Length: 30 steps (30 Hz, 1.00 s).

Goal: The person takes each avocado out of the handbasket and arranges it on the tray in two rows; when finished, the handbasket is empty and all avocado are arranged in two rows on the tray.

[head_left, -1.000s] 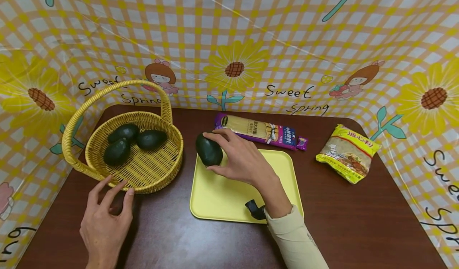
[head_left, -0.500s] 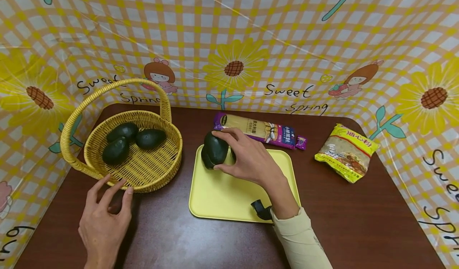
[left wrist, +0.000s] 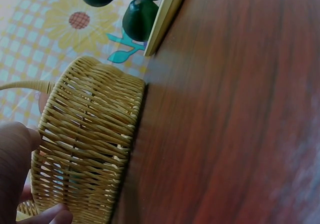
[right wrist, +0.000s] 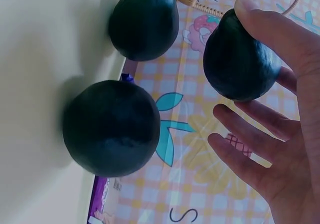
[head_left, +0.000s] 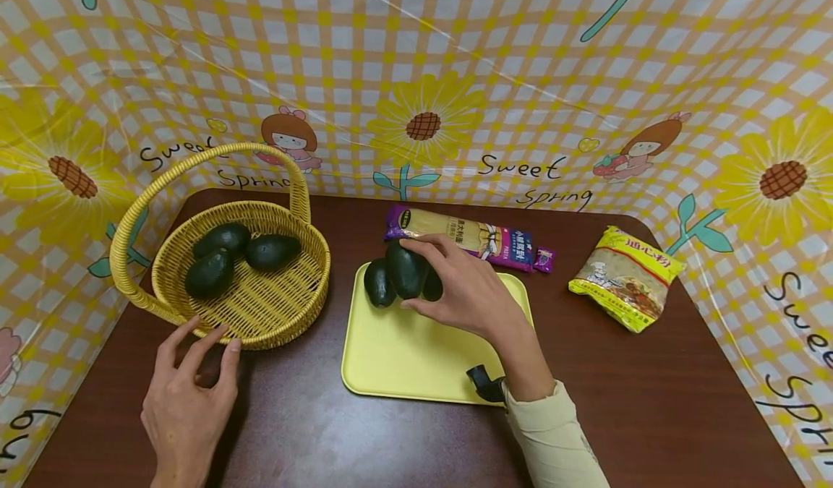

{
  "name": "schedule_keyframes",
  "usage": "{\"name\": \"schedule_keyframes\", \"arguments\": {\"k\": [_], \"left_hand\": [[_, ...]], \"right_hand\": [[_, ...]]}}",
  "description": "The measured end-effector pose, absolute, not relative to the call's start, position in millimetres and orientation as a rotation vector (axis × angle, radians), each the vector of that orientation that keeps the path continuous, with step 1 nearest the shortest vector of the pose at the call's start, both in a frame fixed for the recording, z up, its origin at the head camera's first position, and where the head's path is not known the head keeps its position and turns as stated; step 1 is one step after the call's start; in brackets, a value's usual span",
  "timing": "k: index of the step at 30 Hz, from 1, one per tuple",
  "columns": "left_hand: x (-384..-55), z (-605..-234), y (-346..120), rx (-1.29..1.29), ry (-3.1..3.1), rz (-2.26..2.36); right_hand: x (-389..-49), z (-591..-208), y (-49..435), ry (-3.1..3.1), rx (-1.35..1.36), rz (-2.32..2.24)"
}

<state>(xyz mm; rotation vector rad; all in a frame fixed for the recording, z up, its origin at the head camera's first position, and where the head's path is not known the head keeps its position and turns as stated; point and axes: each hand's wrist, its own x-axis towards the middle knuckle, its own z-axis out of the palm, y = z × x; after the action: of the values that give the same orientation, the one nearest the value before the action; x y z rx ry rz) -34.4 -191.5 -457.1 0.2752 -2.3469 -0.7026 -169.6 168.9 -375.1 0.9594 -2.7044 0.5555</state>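
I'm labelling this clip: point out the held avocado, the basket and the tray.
Held avocado [right wrist: 239, 62], right wrist view: its visible middle.
Basket [left wrist: 90, 129], left wrist view: woven wall.
Tray [head_left: 413, 347], head view: bare surface.

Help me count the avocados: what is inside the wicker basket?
Three avocados lie inside the wicker basket, its woven floor showing beside them. What lies beneath them is covered.

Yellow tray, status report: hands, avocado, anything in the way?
Right hand holding avocado above tray. Left hand at basket. Possible obstruction: two more avocados on tray.
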Motion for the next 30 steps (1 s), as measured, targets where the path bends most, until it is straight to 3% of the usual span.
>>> {"name": "schedule_keyframes", "arguments": {"k": [30], "left_hand": [[-34.2,-458.6,-192.4,0.293,-2.35,-0.712]], "right_hand": [[-170.1,-376.4,217.7,-2.82,0.767,0.57]]}}
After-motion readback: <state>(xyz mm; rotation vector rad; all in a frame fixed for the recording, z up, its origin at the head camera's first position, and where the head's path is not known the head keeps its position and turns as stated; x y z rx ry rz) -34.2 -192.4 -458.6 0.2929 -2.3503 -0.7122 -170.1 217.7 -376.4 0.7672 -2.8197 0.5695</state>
